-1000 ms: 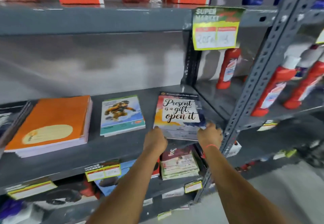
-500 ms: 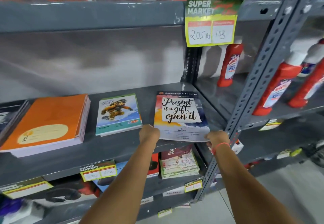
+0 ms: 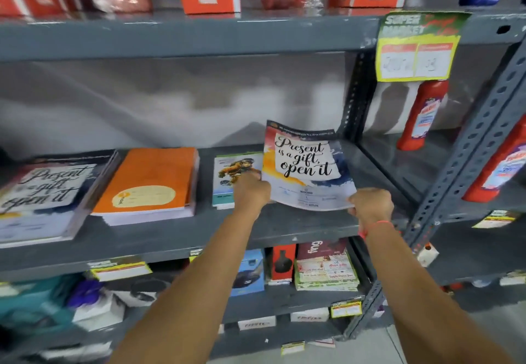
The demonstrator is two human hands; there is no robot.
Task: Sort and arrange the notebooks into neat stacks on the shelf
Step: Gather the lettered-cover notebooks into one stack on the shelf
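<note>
on the middle shelf [image 3: 170, 235] three stacks lie in a row: a notebook stack [image 3: 39, 195] at the far left, a thicker stack [image 3: 148, 184] just right of it, then a smaller notebook [image 3: 230, 175]. right of that, a thin notebook [image 3: 306, 167] is tilted up off the shelf, overlapping the smaller one's right edge, with the left hand [image 3: 250, 191] at its near left corner and the right hand [image 3: 371, 204] at its near right corner.

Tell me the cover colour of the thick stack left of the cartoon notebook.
Orange, with a pale yellow oval label, on the thick stack; clearest in the head view.
</note>
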